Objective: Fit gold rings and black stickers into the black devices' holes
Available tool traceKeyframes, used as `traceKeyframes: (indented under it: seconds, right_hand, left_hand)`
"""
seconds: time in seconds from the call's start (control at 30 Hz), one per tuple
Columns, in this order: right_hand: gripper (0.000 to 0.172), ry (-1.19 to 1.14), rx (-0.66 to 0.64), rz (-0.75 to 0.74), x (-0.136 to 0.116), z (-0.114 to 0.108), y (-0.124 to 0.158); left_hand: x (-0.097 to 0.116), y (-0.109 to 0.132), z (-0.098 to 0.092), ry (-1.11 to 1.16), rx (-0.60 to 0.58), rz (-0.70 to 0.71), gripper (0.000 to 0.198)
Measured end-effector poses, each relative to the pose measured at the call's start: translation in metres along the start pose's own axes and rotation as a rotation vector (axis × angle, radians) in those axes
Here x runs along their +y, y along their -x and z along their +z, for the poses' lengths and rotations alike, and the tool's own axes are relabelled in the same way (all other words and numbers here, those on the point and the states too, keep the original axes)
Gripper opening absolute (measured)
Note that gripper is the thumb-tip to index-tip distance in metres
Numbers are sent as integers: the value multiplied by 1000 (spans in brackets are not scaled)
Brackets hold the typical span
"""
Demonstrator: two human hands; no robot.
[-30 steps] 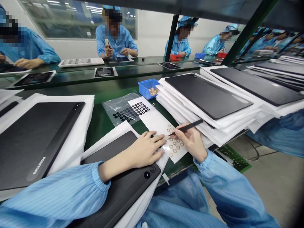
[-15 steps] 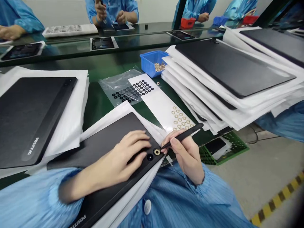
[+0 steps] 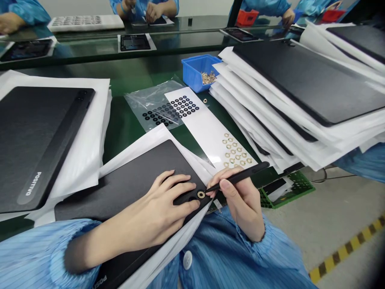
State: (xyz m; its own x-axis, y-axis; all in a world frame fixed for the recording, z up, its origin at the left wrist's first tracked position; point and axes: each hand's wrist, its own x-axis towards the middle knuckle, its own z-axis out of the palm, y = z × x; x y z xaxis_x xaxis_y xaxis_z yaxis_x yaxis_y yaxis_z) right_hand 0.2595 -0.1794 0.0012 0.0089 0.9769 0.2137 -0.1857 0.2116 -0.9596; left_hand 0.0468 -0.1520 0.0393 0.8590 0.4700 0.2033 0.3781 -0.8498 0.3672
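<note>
A small gold ring (image 3: 201,194) lies on a matte black tablet case (image 3: 120,192), just beside the left hand (image 3: 162,204), whose spread fingers press the case. The right hand (image 3: 237,204) has its grip clamped on a slim black pen-shaped tool (image 3: 243,174), tip at the ring's edge.

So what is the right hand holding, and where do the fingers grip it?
A slim black pen-like tool, gripped by the fingers of the right hand on the half nearer its tip.
</note>
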Motion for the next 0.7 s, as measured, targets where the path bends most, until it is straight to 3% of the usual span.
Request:
traceKeyframes:
  seconds: [0.43,0.7]
  right_hand:
    - [11,18,-13,-1,-2,-1,1]
    - [10,146,0,-54,-4,2,3]
  left_hand:
    - [-1,-2,-1,17,-9,-7,33]
    - [1,-3,-3,-7,2,1,30]
